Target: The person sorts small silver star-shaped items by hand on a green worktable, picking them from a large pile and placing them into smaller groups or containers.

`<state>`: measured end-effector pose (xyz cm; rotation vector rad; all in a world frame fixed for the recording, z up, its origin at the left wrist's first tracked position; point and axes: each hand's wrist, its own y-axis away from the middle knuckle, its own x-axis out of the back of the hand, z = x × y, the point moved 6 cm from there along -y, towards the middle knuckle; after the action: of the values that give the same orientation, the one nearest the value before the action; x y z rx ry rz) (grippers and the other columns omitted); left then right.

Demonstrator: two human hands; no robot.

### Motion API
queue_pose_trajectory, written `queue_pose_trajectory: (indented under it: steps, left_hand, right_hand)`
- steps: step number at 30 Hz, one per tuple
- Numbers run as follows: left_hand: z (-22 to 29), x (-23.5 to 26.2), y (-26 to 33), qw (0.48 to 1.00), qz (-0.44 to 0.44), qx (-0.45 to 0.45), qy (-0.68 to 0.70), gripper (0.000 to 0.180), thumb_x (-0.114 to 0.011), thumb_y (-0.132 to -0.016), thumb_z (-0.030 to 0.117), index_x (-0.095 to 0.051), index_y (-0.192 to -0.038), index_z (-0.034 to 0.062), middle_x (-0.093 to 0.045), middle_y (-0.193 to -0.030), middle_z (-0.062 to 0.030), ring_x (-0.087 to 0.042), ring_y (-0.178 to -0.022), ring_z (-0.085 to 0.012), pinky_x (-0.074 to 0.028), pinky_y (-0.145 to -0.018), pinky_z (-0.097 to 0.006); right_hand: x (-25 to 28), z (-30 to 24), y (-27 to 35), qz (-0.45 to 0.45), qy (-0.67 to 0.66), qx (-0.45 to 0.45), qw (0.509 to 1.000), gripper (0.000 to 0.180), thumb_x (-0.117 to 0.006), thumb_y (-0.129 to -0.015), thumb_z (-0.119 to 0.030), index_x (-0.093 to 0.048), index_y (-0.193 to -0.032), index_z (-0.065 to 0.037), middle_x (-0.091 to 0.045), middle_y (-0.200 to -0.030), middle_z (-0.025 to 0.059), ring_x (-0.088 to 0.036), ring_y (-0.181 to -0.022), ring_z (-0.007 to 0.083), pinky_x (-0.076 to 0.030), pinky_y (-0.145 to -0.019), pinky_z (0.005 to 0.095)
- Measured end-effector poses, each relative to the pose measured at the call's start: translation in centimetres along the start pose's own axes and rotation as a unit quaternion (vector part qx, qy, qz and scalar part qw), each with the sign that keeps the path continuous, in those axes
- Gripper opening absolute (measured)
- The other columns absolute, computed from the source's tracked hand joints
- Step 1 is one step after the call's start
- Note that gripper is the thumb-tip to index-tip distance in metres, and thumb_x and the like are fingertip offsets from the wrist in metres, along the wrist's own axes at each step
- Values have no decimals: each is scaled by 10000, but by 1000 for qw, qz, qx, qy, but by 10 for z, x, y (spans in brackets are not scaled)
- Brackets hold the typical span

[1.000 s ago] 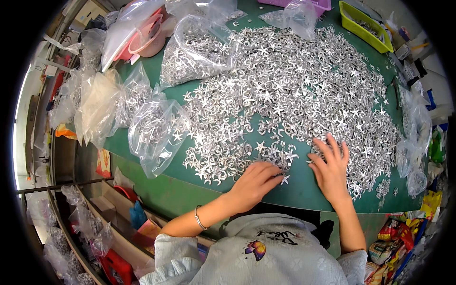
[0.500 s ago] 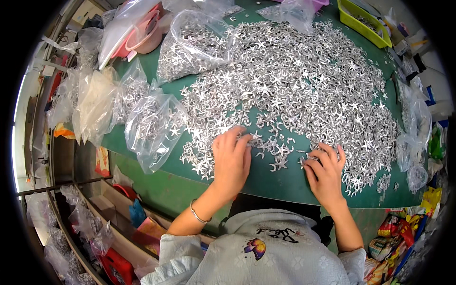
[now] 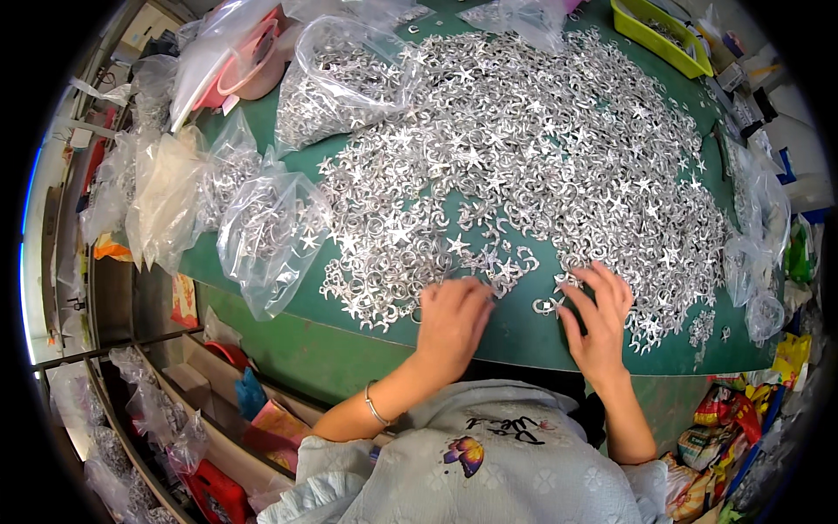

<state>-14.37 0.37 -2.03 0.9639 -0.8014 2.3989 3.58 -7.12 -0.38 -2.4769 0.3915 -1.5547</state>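
Silver stars and rings [image 3: 524,166] heaped across the green table [image 3: 515,327], thinning toward its near edge | your left hand [image 3: 449,319] lies flat, fingers loosely curled, grip unclear | your right hand [image 3: 598,319] is spread, holding nothing | risk: sweeping nudges loose pieces over the near edge, or snags the clear bag [image 3: 271,231] overhanging it.

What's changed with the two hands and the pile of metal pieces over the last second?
The left hand went forward into the near edge of the silver stars and rings, then drew back toward the person, palm down on the pieces. The right hand stayed near the pile's front edge, fingers now spread over a few pieces. The clear bags and green table look unchanged.
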Motion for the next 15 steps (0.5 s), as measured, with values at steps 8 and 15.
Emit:
queue_pose_trajectory:
  steps: [8, 15]
  left_hand:
    - [4, 5, -19, 994, -4, 1, -107, 341, -624, -790, -16, -620, -1125, 52, -541, -1244, -99, -510, -1114, -276, -346, -873, -405]
    - [-19, 0, -15, 971, -55, 43, -230, 434, -618, -836, 61, -547, -1264, 48, -402, -1453, -104, -322, -1370, -338, -153, -1002, -747]
  right_hand:
    - [-38, -34, -31, -118, 23, 78, 990, 443, -683, -801, -138, -597, -1235, -158, -474, -1361, 73, -380, -1313, 324, -274, -1042, 557]
    - [-11, 9, -8, -29, 158, -20, 987, 419, -616, -814, -47, -610, -1214, -172, -487, -1348, 82, -367, -1335, 334, -186, -1069, 595]
